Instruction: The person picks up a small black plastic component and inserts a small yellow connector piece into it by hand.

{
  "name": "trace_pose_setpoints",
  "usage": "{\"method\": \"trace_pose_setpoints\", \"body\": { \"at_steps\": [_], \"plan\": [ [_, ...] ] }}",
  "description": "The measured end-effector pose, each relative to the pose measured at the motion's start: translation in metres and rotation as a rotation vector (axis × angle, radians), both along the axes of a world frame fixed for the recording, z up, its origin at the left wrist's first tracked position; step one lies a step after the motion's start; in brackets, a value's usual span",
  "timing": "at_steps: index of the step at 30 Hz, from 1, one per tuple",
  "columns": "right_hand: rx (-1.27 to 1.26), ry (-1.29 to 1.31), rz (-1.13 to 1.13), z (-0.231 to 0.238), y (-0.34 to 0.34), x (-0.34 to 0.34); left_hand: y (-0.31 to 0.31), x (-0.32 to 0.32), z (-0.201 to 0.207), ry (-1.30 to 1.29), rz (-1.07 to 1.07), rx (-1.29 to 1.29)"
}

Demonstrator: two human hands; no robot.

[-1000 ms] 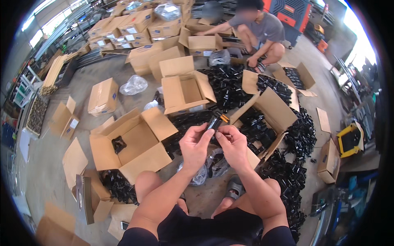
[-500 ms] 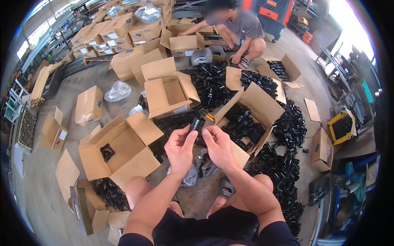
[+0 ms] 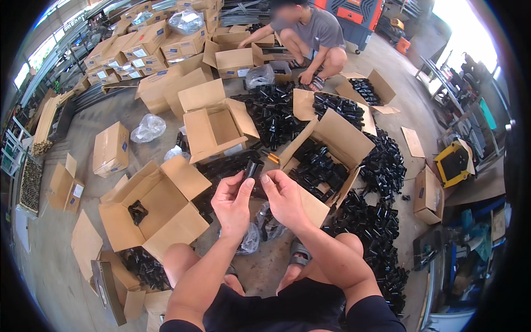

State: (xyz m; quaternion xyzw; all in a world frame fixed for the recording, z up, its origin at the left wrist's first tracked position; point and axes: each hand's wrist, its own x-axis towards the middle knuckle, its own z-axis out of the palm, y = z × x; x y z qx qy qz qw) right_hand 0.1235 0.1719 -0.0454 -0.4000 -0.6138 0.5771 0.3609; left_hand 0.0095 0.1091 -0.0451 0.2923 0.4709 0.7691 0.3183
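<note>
In front of me, over the gap between the boxes, my left hand (image 3: 231, 207) is closed on a short black tubular part (image 3: 254, 168), with the thumb along its near side. Its upper end points away from me. My right hand (image 3: 284, 200) is close beside the part's right edge, thumb and fingers pinched together. What lies between those fingertips is hidden. Just right of the hands stands an open carton (image 3: 348, 133) filled with similar black parts (image 3: 318, 169). To the left, another open carton (image 3: 166, 191) contains a small dark piece (image 3: 138, 212).
Loose black parts (image 3: 376, 221) are heaped along my right and beyond the cartons. Clear plastic bags (image 3: 247, 240) lie between my feet. An open carton (image 3: 213, 130) stands ahead. Farther off, another person (image 3: 318, 33) squats, reaching into a box (image 3: 235, 60). Stacked cartons (image 3: 146, 41) rise behind left.
The whole view has shifted slightly left and up. The black part remains in my left hand and appears slightly turned; a little more of it shows beside my right fingertips.
</note>
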Motion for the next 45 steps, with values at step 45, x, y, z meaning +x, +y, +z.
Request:
{"method": "trace_pose_setpoints", "body": {
  "at_steps": [45],
  "plan": [
    [0.171,0.075,-0.004,0.006,0.005,0.004,0.001,-0.002,0.002,-0.049,-0.058,0.011]
  ]
}}
